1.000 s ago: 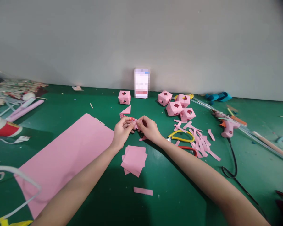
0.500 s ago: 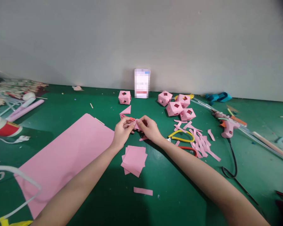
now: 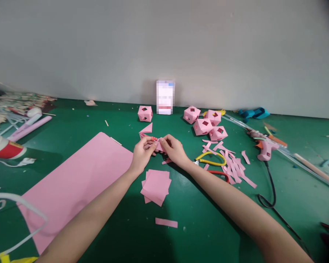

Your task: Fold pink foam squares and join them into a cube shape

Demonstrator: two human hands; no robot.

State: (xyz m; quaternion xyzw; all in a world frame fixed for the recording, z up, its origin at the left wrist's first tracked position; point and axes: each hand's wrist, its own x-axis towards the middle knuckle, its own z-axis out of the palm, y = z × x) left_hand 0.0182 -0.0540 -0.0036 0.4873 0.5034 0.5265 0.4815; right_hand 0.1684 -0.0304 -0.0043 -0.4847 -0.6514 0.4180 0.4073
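Note:
Between my two hands is a small piece of pink paper [image 3: 160, 147], pinched by the fingers of both and mostly covered by them. My left hand [image 3: 143, 151] grips its left side, and something red and patterned shows at one fingertip. My right hand [image 3: 174, 149] pinches the right side with thumb and forefinger. Just beyond the left hand lies a folded pink paper triangle [image 3: 147, 129]. Nearer to me rests a loose stack of pink paper squares [image 3: 156, 185], with a single pink strip [image 3: 166, 222] below it.
A large pink sheet [image 3: 79, 179] lies left. Folded pink paper shapes [image 3: 203, 126] sit at the back right, above scissors [image 3: 212, 159] and pink scraps [image 3: 233, 168]. A lit phone [image 3: 165, 96] leans on the wall. Far right is a glue gun [image 3: 267, 146]; far left, a cup [image 3: 5, 147].
A little more of the pink paper shows between my fingers, as the hands shift very slightly. Everything else on the table stays where it was.

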